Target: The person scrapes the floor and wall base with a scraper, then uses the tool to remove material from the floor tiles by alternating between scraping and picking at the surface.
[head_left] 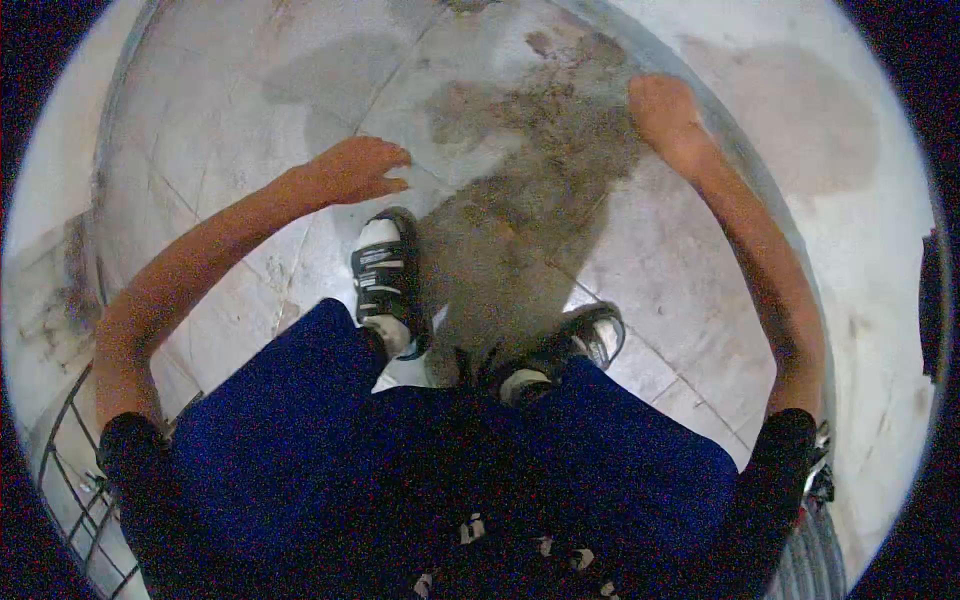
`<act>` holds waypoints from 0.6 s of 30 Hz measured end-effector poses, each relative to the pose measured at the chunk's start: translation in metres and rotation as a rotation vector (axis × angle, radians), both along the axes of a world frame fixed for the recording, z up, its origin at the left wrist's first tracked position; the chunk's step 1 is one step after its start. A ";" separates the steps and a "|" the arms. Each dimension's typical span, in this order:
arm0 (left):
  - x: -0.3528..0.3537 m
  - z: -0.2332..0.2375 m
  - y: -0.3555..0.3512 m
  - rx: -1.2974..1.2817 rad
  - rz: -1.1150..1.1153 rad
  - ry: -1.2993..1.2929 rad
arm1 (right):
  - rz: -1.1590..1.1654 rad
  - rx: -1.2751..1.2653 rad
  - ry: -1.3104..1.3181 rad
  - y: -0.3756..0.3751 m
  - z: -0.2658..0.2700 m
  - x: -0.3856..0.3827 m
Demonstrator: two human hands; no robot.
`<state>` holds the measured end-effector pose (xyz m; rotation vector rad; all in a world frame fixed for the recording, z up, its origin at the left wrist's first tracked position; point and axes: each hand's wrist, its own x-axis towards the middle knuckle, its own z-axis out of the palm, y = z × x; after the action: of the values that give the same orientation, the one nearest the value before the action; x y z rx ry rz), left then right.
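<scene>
I look straight down at my own body. My left hand (355, 168) hangs out in front of me with fingers loosely curled, and nothing is in it. My right hand (662, 108) reaches forward near a curved grey rim (735, 140); whether it touches the rim I cannot tell. Nothing shows in it. Below are my dark blue shorts (330, 420) and my two black-and-white shoes, the left (385, 280) ahead of the right (590, 340), on a pale tiled floor (230, 120).
A brown dirty patch (530, 190) spreads over the tiles between my hands and down to my feet. A metal wire rack (70, 470) shows at the lower left. A raised pale ledge (880, 330) runs beyond the curved rim on the right.
</scene>
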<state>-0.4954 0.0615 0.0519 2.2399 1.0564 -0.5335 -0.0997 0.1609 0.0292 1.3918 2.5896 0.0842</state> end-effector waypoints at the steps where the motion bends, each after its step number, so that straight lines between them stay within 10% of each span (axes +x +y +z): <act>1: 0.002 0.004 -0.005 -0.026 0.041 -0.054 | 0.003 -0.043 0.028 -0.010 -0.002 -0.016; 8: -0.082 -0.006 -0.070 0.015 0.063 0.009 | -0.045 -0.294 0.061 -0.175 0.002 -0.099; 11: -0.107 -0.002 -0.087 0.025 0.138 0.063 | 0.067 -0.341 -0.065 -0.130 0.057 -0.080; 18: -0.124 0.016 -0.099 -0.033 0.237 0.207 | 0.040 -0.073 -0.063 -0.008 -0.003 0.009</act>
<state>-0.6198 -0.0380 0.0679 2.0262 1.3856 -0.6835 -0.0902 0.1533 0.0260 1.2918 2.5430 0.0389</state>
